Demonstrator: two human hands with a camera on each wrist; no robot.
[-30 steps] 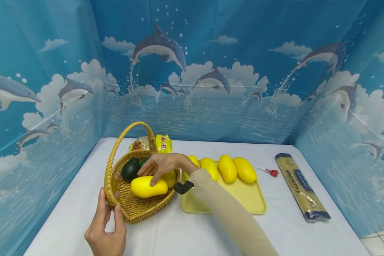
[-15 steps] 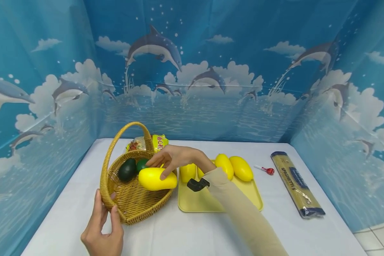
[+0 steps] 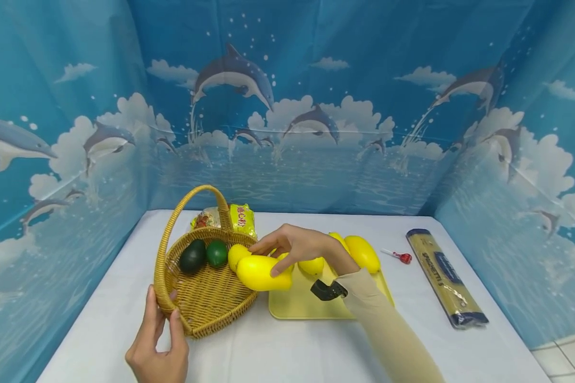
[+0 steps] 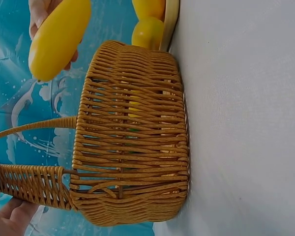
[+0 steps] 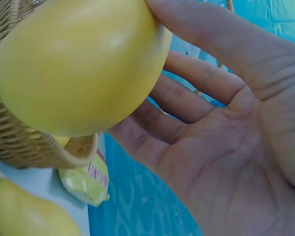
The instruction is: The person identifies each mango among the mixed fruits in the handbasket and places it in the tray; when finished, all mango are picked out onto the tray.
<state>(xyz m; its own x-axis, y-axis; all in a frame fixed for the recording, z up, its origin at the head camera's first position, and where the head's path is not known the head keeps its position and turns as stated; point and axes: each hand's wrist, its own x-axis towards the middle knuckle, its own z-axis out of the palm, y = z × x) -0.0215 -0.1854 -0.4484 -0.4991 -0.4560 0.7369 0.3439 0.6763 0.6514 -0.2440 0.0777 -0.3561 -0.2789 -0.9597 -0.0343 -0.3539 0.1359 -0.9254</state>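
My right hand [image 3: 301, 246] pinches a yellow mango [image 3: 261, 274] between thumb and fingers, above the right rim of the wicker basket [image 3: 211, 303]. The right wrist view shows the thumb on one side of the mango [image 5: 83, 69] and fingertips behind it. At the basket's left side, my left hand [image 3: 157, 346] grips the base of the arched handle [image 3: 162, 266]. Inside the basket lie a dark green avocado [image 3: 192, 257], a smaller green fruit [image 3: 216, 253] and a yellow fruit [image 3: 237, 256], the last partly hidden by the held mango.
A yellow tray [image 3: 306, 306] right of the basket bears several mangoes [image 3: 363, 253], some behind the right hand. Farther right lie a red lollipop [image 3: 404, 258] and a spaghetti pack [image 3: 445, 276]. A yellow food bag [image 3: 241, 219] stands behind the basket.
My right hand has lifted the mango out of the basket and carried it right, over the rim toward the tray. The left hand keeps its grip on the handle.
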